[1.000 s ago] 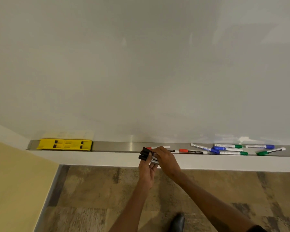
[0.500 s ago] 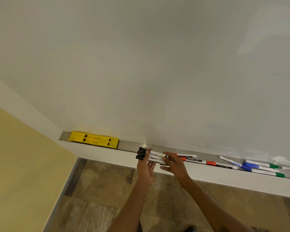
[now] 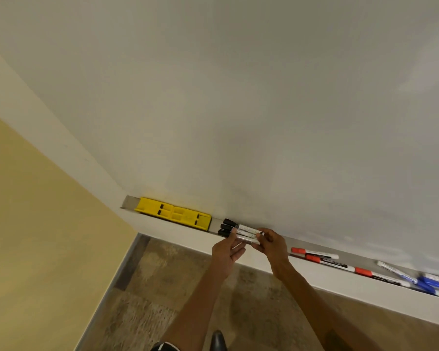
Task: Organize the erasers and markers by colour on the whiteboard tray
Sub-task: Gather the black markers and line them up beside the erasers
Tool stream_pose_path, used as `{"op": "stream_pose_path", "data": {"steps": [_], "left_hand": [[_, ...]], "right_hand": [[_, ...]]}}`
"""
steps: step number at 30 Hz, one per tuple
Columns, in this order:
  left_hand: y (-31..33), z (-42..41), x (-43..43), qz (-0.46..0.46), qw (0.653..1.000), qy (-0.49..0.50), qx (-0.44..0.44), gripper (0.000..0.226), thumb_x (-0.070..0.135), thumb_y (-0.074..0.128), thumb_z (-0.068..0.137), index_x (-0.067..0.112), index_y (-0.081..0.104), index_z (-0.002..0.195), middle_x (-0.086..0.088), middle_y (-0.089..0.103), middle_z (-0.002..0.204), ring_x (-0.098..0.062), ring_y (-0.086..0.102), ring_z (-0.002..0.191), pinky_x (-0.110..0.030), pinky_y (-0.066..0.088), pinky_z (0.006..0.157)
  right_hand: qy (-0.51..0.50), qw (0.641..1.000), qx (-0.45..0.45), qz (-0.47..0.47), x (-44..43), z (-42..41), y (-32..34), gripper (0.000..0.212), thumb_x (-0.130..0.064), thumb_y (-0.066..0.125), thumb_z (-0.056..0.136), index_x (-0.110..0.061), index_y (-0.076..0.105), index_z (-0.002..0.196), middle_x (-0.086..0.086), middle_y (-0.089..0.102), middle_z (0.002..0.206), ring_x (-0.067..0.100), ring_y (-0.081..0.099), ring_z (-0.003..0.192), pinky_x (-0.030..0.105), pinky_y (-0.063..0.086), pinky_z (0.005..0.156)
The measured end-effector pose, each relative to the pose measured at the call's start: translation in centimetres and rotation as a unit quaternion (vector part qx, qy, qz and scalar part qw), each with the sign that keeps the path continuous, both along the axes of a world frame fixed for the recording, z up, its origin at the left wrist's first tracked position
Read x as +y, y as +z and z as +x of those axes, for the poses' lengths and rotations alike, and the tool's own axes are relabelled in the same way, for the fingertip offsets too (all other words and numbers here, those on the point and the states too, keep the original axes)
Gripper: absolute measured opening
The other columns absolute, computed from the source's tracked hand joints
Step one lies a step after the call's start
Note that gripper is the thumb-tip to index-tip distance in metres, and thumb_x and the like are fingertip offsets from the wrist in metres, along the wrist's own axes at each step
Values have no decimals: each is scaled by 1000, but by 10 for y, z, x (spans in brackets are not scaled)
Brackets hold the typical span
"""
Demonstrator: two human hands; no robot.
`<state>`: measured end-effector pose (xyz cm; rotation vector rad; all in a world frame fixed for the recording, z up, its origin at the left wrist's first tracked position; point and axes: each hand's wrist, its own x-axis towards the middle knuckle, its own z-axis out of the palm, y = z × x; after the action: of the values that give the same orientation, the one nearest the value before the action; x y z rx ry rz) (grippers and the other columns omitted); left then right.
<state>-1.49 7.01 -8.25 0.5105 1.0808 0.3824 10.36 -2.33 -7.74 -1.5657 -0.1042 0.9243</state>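
The head view looks down along a whiteboard [image 3: 238,97] with a metal tray [image 3: 350,257] running along its lower edge, tilted across the frame from upper left to lower right.

At the tray's left end lie two yellow erasers [image 3: 173,216], end to end and touching, filling the tray up to a short bare gap.

Just right of that gap, three black markers [image 3: 235,230] are bunched side by side, caps pointing left toward the erasers. Both hands are on this bundle. The left hand [image 3: 227,252] comes from below, thumb on the front of the barrels near the caps and fingers curled under them. The right hand [image 3: 273,245] grips the other end of the bundle, fingertips pinched around the barrels. Whether the markers rest on the tray floor or are held just over it cannot be told.

Further right, apart from the hands, three red markers [image 3: 322,260] lie in the tray, red caps to the left, staggered one after another. Beyond them, at the right edge of the frame, blue markers [image 3: 426,283] lie in a loose overlapping heap, partly cut off.

Below the tray are a mottled brown floor [image 3: 251,300] and, to the left, a yellow wall [image 3: 36,224]. A dark shoe [image 3: 218,340] shows at the bottom edge.
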Motion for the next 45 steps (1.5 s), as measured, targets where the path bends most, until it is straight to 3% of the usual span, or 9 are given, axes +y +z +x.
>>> {"op": "stream_pose_path", "data": {"steps": [9, 13, 16, 21, 28, 30, 32, 38, 45], "left_hand": [[-10, -43, 14, 8, 1000, -21, 17, 45, 23, 58, 97, 1, 51, 136, -17, 59, 135, -31, 62, 116, -33, 58, 86], [-13, -47, 7, 26, 999, -32, 0, 43, 23, 57, 97, 3, 50, 135, -15, 58, 137, -30, 61, 115, -30, 58, 84], [-16, -49, 0, 24, 999, -39, -12, 43, 22, 58, 97, 3, 50, 134, -16, 56, 139, -31, 61, 116, -30, 58, 83], [-14, -50, -10, 17, 999, -49, -15, 45, 19, 55, 98, 0, 45, 138, -17, 54, 139, -31, 57, 119, -35, 52, 96], [-17, -56, -17, 24, 999, -49, -6, 44, 20, 55, 98, 1, 47, 136, -16, 57, 138, -28, 60, 117, -32, 54, 92], [-17, -56, -20, 32, 998, -46, -6, 42, 21, 55, 98, 3, 48, 135, -14, 58, 136, -27, 61, 117, -32, 54, 93], [-18, -53, -25, 41, 998, -44, -9, 44, 22, 56, 98, 3, 47, 137, -14, 58, 136, -26, 62, 116, -28, 56, 87], [-15, -28, -61, 25, 998, -59, 2, 42, 19, 56, 97, 0, 50, 134, -14, 60, 132, -27, 63, 111, -25, 56, 77], [-19, 8, -126, -14, 994, -109, 16, 42, 17, 63, 93, -3, 55, 129, -17, 67, 123, -26, 67, 105, -28, 58, 76]], "right_hand": [[-1, 996, -62, -65, 48, -26, -7, 18, -10, 63, 92, -4, 65, 109, 18, 67, 103, 27, 68, 92, 21, 60, 65], [-8, 992, -54, -114, 56, -34, -10, 22, -27, 63, 91, -6, 62, 99, 12, 67, 97, 21, 67, 87, 33, 60, 78], [5, 979, -114, -171, 54, -39, -15, 37, -36, 57, 90, -9, 57, 114, 6, 67, 106, 25, 65, 97, 45, 54, 89], [56, 937, -251, -236, 48, -44, -16, 23, -19, 52, 93, -3, 57, 108, 15, 63, 105, 31, 59, 97, 42, 48, 81], [116, 935, -254, -220, 51, -46, -11, 24, -11, 53, 88, -4, 59, 110, 13, 58, 109, 30, 58, 98, 32, 44, 77], [126, 939, -246, -203, 45, -41, -10, 10, -10, 52, 87, -13, 57, 95, 8, 56, 100, 24, 55, 91, 28, 41, 72], [134, 938, -268, -176, 31, -34, -7, 20, -8, 50, 87, -27, 45, 84, 2, 48, 92, 17, 46, 83, 21, 36, 64], [97, 897, -401, -158, -60, 5, 1, 26, -11, 55, 96, -12, 61, 121, -1, 61, 112, 13, 59, 94, 23, 49, 80], [154, 819, -457, -312, -177, 79, -3, 43, -24, 66, 91, -13, 53, 130, 5, 53, 131, 25, 46, 120, 40, 52, 86]]}}
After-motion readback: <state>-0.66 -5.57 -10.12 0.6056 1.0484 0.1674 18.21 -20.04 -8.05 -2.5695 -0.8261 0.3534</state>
